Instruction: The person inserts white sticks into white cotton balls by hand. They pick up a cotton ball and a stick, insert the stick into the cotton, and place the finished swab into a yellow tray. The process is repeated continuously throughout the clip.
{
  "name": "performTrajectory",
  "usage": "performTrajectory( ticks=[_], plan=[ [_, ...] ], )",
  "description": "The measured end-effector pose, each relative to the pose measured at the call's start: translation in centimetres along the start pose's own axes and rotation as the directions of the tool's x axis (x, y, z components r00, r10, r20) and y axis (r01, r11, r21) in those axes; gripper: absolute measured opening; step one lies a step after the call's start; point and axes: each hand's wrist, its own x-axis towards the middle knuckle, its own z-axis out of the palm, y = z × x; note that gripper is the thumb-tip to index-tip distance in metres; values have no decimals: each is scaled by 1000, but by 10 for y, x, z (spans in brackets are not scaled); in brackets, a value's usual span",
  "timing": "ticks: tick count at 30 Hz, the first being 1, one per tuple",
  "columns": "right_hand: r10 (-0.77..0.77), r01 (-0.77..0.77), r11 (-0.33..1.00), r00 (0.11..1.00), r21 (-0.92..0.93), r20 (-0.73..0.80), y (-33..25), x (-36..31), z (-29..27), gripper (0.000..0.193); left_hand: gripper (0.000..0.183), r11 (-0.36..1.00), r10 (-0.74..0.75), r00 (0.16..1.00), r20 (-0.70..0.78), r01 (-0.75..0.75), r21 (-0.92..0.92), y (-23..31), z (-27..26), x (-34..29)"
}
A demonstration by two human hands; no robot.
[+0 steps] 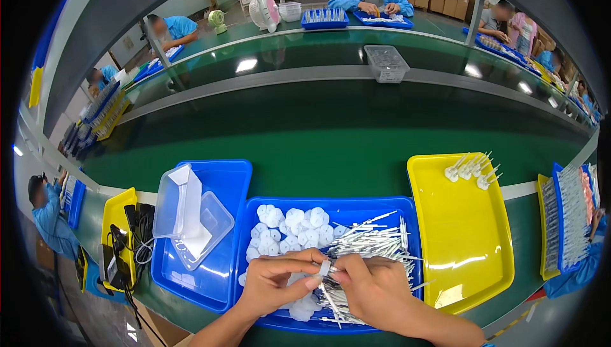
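Over the blue tray (331, 203), my left hand (280, 280) pinches a small white plastic piece (324, 268) between thumb and fingertips. My right hand (375, 286) is closed against the piece's right side; what its fingertips grip is too small to make out. Below my left hand, the tray's left part holds a heap of pale, scallop-edged plastic discs (296, 223). A loose pile of thin white sticks (375, 239) fills its right part, partly hidden by my right hand. In the yellow tray (464, 239) on the right stand several white pieces with upright sticks (472, 169).
At left, another blue tray (219, 290) holds a clear plastic box (175, 210) and its lid. Beyond it are black cables and an adapter (114, 267). A lidded clear container (386, 63) stands across the green table. Co-workers sit opposite; stacked trays (566, 219) stand far right.
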Motion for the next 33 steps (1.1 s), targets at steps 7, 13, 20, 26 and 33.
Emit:
performTrajectory(
  ticks=[7, 13, 20, 26, 33],
  plan=[
    [30, -22, 987, 998, 159, -51, -2, 6, 4, 11, 27, 944, 158, 987, 6, -153, 291, 5, -3, 0],
    [-60, 72, 986, 994, 149, -88, 4, 13, -5, 12, 41, 711, 437, 896, 74, -395, 582, 20, 3, 6],
    [-29, 48, 981, 994, 186, -104, 3, 11, -2, 15, 37, 612, 489, 859, 155, -464, 640, 22, 2, 7],
    [-24, 49, 981, 991, 189, -130, -4, 10, -2, 19, 32, 439, 578, 773, 262, -565, 698, 17, 4, 6],
    [-47, 68, 984, 991, 164, -128, -6, 11, -6, 20, 38, 310, 609, 718, 337, -606, 732, 19, 5, 6]
  ],
)
